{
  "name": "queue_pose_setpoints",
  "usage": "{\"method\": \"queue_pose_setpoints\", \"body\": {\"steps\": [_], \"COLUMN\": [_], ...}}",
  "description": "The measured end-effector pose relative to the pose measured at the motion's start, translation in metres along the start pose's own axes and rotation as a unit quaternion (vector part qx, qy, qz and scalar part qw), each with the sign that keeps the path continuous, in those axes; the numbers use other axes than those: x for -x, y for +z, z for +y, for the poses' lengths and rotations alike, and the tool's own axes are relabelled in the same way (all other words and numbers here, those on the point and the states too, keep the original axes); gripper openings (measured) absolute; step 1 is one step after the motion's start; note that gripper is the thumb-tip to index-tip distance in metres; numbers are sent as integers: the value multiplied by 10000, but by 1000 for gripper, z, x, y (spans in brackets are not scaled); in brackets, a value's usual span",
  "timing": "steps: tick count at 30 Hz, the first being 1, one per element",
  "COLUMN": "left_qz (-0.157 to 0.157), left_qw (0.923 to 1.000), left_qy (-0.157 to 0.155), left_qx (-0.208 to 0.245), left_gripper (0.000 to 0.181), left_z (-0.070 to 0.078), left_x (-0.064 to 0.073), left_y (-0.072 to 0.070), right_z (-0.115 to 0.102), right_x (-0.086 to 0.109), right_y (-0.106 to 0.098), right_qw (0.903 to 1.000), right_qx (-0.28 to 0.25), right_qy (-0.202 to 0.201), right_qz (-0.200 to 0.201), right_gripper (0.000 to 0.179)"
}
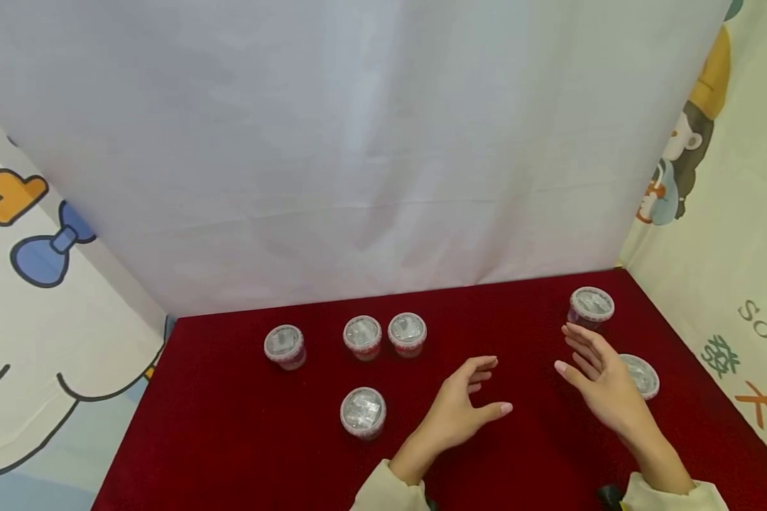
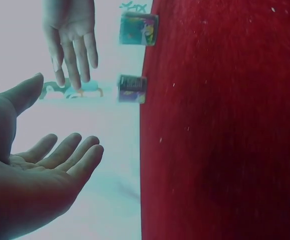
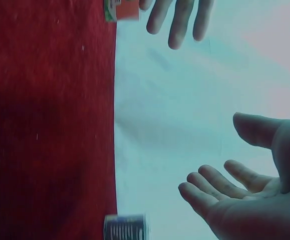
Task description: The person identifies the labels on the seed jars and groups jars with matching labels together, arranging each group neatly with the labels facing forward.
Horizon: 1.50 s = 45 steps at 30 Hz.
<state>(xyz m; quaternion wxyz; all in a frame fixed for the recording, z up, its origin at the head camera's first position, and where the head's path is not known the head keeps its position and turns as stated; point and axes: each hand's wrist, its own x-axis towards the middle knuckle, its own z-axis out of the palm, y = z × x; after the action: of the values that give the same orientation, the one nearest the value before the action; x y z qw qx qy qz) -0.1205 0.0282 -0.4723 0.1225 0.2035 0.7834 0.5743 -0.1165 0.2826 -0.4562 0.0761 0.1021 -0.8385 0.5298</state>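
My left hand (image 1: 452, 410) is over the middle right of the red table, thumb and fingers spread apart, holding nothing. Facing it, my right hand (image 1: 604, 387) has its fingers extended and its palm turned inward, also with nothing in it. Behind the right hand is a small round tub (image 1: 642, 376) with a clear lid, partly hidden by that hand. Another lidded tub (image 1: 591, 304) stands just beyond its fingertips. Nearest the left hand, on its left side, sits a lidded tub (image 1: 363, 411). The right wrist view shows a dark-labelled tub (image 3: 126, 229) at the bottom edge.
Two lidded tubs, one (image 1: 362, 336) beside the other (image 1: 407, 334), stand toward the back of the red cloth (image 1: 230, 419). Farther left is one more tub (image 1: 285, 346). A white curtain (image 1: 371, 142) hangs behind the table, with printed sheets (image 1: 735, 284) at the sides.
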Motion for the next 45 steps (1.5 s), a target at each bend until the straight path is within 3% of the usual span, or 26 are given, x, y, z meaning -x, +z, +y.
{"method": "queue_pose_setpoints", "body": {"steps": [14,25,35,45], "left_qz": [-221,-413,-415,-581], "left_qw": [9997,9988,9980,9967], "left_qy": [-112,-15,14,-15], "left_qx": [-11,-274,-480,-574], "left_gripper": [64,65,66,69], "left_z": [6,10,10,11], "left_x": [-26,-45,-63,-79], "left_y": [31,61,83,101], "right_z": [15,31,45,54], "right_x": [13,23,31,30], "right_y": [-33,-49,-57,-67], "right_qw": [9934,9817,9773,9745], "right_qx": [704,1274,1329,1275], "right_qy": [377,810,1189,1740], "right_qz": [823,1158,1140,622], "right_gripper": [65,65,65,74]}}
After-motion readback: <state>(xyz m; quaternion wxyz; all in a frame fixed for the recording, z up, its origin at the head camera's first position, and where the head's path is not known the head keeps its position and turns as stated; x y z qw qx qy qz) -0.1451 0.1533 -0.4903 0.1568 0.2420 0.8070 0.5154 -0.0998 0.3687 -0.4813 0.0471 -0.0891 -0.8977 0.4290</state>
